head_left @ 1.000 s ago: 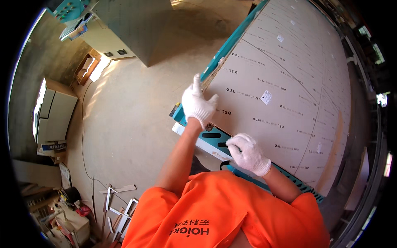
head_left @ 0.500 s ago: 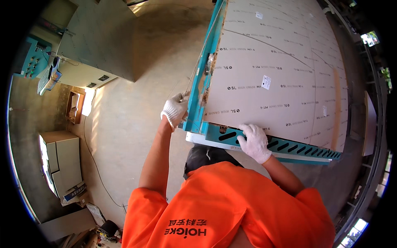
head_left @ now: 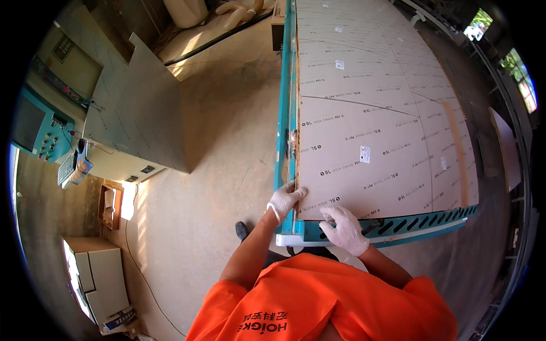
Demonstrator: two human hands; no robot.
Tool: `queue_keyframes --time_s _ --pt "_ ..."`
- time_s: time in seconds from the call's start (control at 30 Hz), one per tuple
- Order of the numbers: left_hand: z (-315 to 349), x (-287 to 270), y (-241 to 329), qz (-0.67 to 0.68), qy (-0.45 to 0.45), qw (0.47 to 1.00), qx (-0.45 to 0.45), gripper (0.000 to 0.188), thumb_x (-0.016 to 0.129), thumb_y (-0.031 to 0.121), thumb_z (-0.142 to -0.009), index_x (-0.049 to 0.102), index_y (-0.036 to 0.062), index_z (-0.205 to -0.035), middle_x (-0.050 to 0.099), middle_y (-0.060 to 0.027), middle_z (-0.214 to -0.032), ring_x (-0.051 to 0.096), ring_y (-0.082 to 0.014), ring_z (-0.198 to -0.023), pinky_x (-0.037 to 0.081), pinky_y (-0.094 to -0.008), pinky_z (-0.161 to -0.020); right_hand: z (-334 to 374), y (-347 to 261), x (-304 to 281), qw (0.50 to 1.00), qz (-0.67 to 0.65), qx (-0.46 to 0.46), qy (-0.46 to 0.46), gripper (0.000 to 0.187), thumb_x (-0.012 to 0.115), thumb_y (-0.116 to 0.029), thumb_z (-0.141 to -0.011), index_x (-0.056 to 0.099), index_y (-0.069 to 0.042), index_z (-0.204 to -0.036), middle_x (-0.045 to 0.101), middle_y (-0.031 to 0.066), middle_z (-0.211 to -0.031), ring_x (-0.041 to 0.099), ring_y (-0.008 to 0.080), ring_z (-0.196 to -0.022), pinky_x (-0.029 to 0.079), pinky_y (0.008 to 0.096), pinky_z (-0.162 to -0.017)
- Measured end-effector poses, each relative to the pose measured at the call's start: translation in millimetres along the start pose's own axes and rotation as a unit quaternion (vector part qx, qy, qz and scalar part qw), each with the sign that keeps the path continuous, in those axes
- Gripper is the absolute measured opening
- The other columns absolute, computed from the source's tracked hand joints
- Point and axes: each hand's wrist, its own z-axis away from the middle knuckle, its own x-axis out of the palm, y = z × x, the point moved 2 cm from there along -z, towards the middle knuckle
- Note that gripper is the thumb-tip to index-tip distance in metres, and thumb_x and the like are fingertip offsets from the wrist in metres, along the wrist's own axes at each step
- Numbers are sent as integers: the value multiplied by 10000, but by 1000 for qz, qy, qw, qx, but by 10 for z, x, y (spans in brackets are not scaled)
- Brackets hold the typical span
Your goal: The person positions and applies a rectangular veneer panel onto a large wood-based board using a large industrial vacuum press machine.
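Observation:
A large pale board (head_left: 352,131) with rows of dark print lies on a teal metal frame (head_left: 284,142). At the board's near left corner, my left hand (head_left: 284,203) in a white knit glove grips the left edge, with fingertips over the top face. My right hand (head_left: 345,230), gloved the same way, is bent over the near edge a little to the right. Its fingertips rest on the board, and its underside is hidden. Small white labels (head_left: 364,154) and a tan strip (head_left: 456,153) show on the board. Slanted slots run along the frame's near rail (head_left: 409,223).
To the left stand a grey sheet-metal cabinet (head_left: 136,108) and a teal control panel (head_left: 42,125) with buttons. A cable (head_left: 133,250) crosses the floor near a pale cabinet (head_left: 102,267). Another panel (head_left: 505,149) leans at the right.
My left hand has moved from outside the teal frame, beside thin strands, right onto the board's edge. My right hand stays at the near edge with its fingers more bent. The view has shifted.

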Motion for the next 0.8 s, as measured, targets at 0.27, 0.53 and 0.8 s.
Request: queue_keyframes --time_s 0.27,0.53,0.8 --pt "-71 -1133 221 -33 -112 993 -27 344 720 288 -939 745 -34 -1055 680 -63 -773 614 -130 -628 575 -305 -602 -1237 -599 875 992 15 64 108 352 718 -173 -814 650 -72 -1144 598 91 -825 610 272 -747 513 408 -702" --pt "115 -2361 697 -159 -122 979 -33 417 690 310 -967 710 -54 -1171 688 -51 -881 653 -137 -762 559 -276 -734 -3031 -319 1612 896 37 425 124 965 745 -531 -853 352 23 -1538 383 349 -1550 421 439 -1440 384 475 -1180" --pt "-282 -2533 800 -452 -310 836 22 881 609 559 -985 337 -66 -1543 573 -303 -1417 551 -425 -1332 425 -393 -1107 -3558 -440 1410 887 40 433 156 970 709 -561 -858 335 4 -1552 481 304 -1494 498 422 -1377 401 467 -1157"
